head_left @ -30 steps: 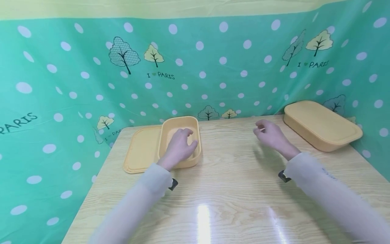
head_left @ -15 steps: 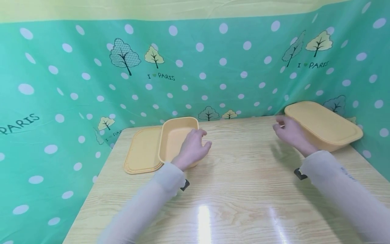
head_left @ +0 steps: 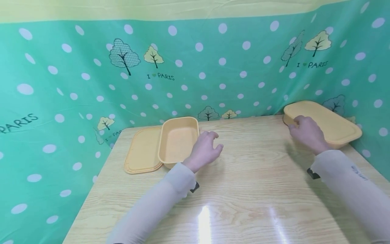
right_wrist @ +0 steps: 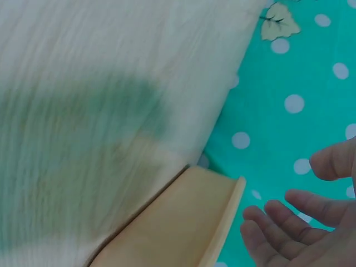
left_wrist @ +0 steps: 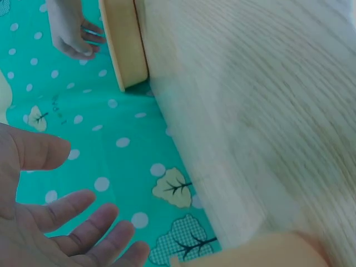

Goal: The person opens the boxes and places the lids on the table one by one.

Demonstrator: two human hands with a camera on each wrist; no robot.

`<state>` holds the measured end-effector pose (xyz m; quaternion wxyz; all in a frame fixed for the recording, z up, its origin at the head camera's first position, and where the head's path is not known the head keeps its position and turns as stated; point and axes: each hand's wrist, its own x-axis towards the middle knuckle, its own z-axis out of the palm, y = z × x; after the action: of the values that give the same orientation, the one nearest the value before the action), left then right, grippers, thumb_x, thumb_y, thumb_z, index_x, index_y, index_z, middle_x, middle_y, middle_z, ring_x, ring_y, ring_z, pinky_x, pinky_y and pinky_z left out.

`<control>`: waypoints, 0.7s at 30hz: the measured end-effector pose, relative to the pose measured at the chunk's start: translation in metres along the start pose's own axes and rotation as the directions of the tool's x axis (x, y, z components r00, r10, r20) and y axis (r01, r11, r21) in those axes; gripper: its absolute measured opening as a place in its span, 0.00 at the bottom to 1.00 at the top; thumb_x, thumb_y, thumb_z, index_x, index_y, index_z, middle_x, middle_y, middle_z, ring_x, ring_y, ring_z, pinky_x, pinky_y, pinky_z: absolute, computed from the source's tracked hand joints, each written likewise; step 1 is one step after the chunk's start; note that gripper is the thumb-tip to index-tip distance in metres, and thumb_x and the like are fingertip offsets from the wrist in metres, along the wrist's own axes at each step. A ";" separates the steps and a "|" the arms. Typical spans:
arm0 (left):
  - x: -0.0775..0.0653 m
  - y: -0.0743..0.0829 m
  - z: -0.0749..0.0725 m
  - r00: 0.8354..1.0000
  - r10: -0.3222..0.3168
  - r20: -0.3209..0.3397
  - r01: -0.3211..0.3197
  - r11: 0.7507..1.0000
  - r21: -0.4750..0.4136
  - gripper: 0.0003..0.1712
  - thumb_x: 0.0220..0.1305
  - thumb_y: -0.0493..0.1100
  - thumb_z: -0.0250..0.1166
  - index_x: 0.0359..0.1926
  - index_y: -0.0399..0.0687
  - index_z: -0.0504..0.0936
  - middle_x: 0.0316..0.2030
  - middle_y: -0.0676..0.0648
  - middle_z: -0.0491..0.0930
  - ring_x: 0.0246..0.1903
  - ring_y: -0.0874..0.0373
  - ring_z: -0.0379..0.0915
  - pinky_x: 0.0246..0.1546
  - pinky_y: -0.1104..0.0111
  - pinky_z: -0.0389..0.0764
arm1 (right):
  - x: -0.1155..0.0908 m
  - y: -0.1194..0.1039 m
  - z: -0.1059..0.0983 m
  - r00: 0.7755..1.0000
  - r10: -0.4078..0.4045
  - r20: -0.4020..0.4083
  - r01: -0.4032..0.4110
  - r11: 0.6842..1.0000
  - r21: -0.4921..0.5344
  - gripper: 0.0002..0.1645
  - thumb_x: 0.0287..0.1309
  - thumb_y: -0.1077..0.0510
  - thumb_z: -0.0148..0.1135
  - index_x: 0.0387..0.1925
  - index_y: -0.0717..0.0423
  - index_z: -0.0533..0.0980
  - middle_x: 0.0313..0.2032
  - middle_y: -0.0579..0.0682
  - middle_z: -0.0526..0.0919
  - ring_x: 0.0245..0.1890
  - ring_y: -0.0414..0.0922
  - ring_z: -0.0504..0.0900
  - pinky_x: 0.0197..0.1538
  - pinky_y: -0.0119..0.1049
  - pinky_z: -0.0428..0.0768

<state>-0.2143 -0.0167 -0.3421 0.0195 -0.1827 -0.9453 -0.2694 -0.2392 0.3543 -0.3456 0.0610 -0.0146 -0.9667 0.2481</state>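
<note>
My left hand (head_left: 204,149) hovers at the right side of an uncovered yellow container (head_left: 178,139), its fingers relaxed and holding nothing. In the left wrist view the fingers (left_wrist: 92,231) are spread apart from the thumb. My right hand (head_left: 309,133) hangs over the near left edge of a lidded yellow container (head_left: 332,122), overlapping it in the head view. Its fingers (right_wrist: 289,228) are loosely bent with nothing between them, above the lidded container's wall (right_wrist: 172,222) in the right wrist view. No contents show inside the uncovered container.
A flat yellow lid (head_left: 143,149) lies left of the uncovered container, partly under its edge. Both containers stand on a wood-grain table (head_left: 243,189). A green dotted curtain (head_left: 201,61) hangs right behind the table's back edge.
My left hand has moved right, from over the uncovered container to beside it. My right hand has moved right to the lidded container. The containers and loose lid stay put.
</note>
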 end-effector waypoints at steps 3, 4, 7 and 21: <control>0.001 0.002 0.003 1.000 0.000 0.007 0.000 1.000 0.009 0.26 0.64 0.51 0.59 0.59 0.43 0.73 0.52 0.44 0.73 0.52 0.51 0.69 0.53 0.61 0.73 | 0.000 0.008 -0.001 1.000 0.010 -0.008 -0.010 0.999 -0.030 0.37 0.68 0.46 0.38 0.61 0.76 0.60 0.55 0.76 0.63 0.51 0.70 0.66 0.47 0.67 0.67; 0.002 0.002 0.005 1.000 0.000 0.008 0.000 1.000 0.012 0.26 0.64 0.52 0.59 0.59 0.43 0.73 0.52 0.44 0.73 0.52 0.51 0.70 0.53 0.61 0.74 | 0.000 0.011 -0.002 1.000 0.012 -0.008 -0.012 0.999 -0.040 0.37 0.68 0.46 0.39 0.61 0.76 0.60 0.55 0.76 0.63 0.52 0.70 0.65 0.47 0.67 0.67; 0.003 0.002 0.008 1.000 0.001 0.007 -0.001 1.000 0.025 0.26 0.64 0.52 0.59 0.58 0.44 0.73 0.51 0.45 0.73 0.51 0.52 0.69 0.52 0.61 0.73 | -0.001 0.019 -0.003 1.000 0.020 -0.015 -0.021 0.997 -0.077 0.37 0.67 0.46 0.42 0.61 0.76 0.59 0.54 0.76 0.61 0.52 0.72 0.63 0.47 0.68 0.66; 0.008 0.015 0.020 0.999 0.000 0.043 -0.001 1.000 0.008 0.25 0.64 0.52 0.60 0.58 0.45 0.73 0.53 0.46 0.73 0.53 0.52 0.68 0.55 0.61 0.71 | -0.002 0.048 -0.008 0.998 0.023 -0.054 -0.033 0.980 -0.197 0.34 0.62 0.50 0.48 0.56 0.78 0.62 0.46 0.76 0.65 0.43 0.72 0.67 0.37 0.65 0.69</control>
<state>-0.2152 0.0084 -0.3507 -0.0003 -0.1888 -0.9466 -0.2615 -0.2362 0.4001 -0.3621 0.0805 -0.0405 -0.9844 0.1514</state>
